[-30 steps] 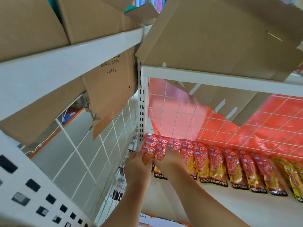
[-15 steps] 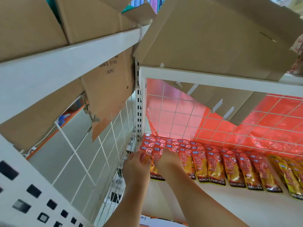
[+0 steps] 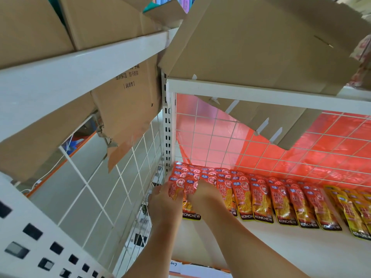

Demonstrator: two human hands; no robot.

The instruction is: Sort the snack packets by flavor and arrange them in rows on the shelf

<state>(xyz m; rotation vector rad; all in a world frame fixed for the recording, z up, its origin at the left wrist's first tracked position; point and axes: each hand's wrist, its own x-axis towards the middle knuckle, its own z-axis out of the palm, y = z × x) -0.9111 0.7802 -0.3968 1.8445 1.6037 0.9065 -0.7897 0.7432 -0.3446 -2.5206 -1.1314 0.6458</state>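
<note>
Boxes [image 3: 261, 47] crowd the tier above the hands, so the work goes on low, on the white shelf [image 3: 251, 249] backed by mesh [image 3: 261, 149]. Red packets [image 3: 261, 199] run rightward from the right hand in overlapped, face-up columns, with yellow packets [image 3: 355, 209] beyond them — flavours kept apart. Both hands meet at the row's left end, beside the upright [image 3: 167, 137], likely squaring the end column. The left hand [image 3: 165, 205] pinches the edge of one of the red packets. The right hand [image 3: 204, 197] lies over the next column — its fingers are hidden, so I cannot tell whether it grips or presses.
</note>
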